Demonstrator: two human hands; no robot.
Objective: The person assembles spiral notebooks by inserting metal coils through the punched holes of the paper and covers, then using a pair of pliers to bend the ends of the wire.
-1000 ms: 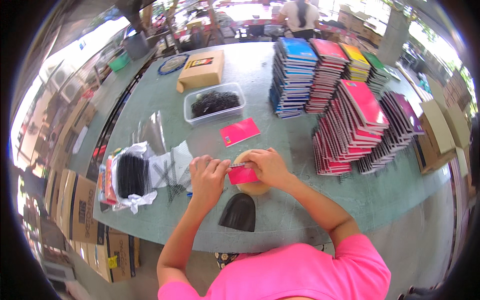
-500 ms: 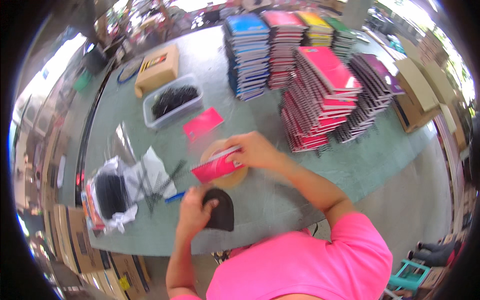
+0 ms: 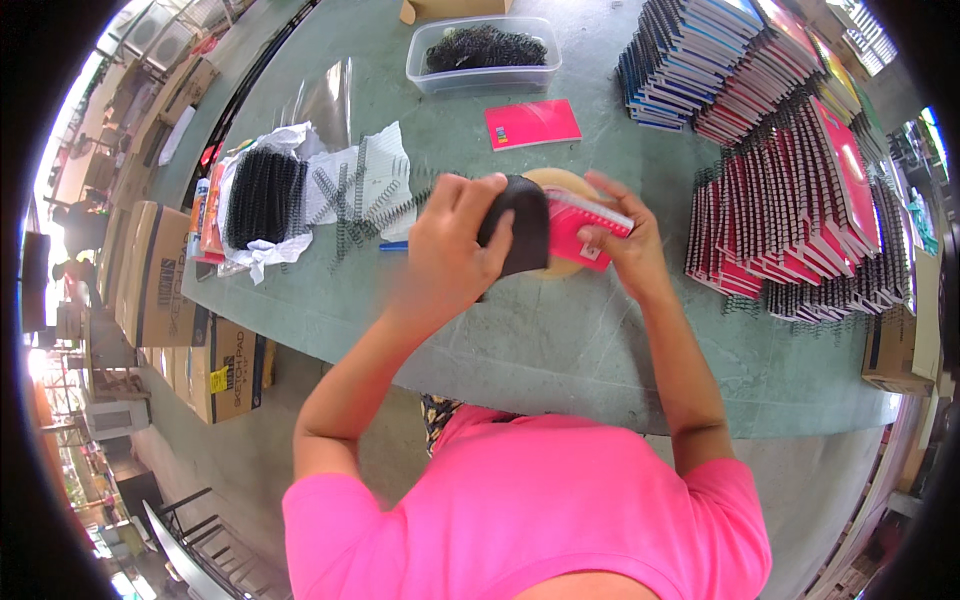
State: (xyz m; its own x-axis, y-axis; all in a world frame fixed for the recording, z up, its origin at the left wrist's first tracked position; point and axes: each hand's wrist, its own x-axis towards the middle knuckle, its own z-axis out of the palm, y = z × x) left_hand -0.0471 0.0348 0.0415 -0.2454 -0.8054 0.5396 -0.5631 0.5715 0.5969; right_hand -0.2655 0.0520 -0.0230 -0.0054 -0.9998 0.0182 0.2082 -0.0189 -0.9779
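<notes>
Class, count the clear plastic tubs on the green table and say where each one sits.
1. The clear tub sits at the table's far side, beyond the loose pink notebook, filled with black spiral coils. Others may lie outside the picture.

Green table (image 3: 560,340), cardboard boxes (image 3: 165,290) on floor, bright daylight.

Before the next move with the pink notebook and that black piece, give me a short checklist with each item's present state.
1. Left hand grips the black rounded piece: ok.
2. Right hand holds the pink spiral notebook: ok.
3. Black piece meets the notebook's edge: cannot tell, the picture is blurred there.
4. Tan round pad lies under the notebook: ok.
5. Loose black spiral coils lie by the left hand on the green table: ok.
6. Spiral fully seated in the notebook: cannot tell.
</notes>
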